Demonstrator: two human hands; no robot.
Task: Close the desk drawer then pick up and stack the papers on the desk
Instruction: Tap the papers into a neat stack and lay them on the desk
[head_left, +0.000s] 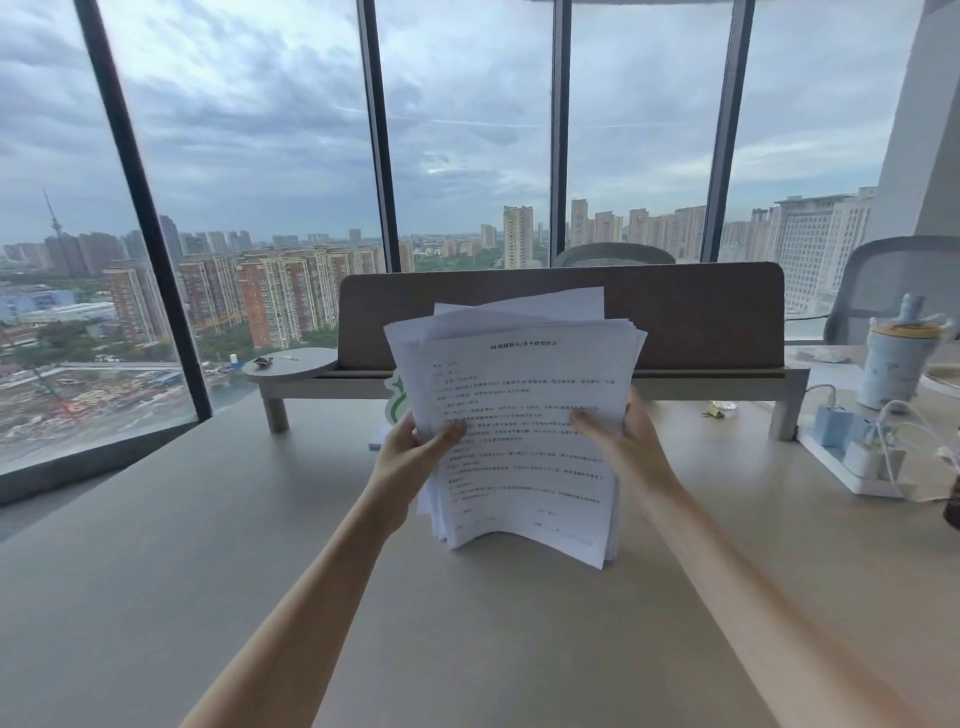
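A thick bundle of white printed papers (519, 415) stands upright on its lower edge on the pale desk (234, 545), its sheets fanned unevenly at the top. My left hand (415, 449) grips the bundle's left side with the thumb on the front sheet. Gripping the right side is my right hand (621, 441), thumb also across the front. The bottom of the stack bows slightly where it meets the desk. No drawer is in view.
A brown felt divider on a low grey shelf (561, 322) stands just behind the papers. At right are a white power strip with chargers and cables (862, 452) and a lidded cup (896, 364). A green-and-white object (397, 400) peeks out behind the papers. Windows run along the left and back.
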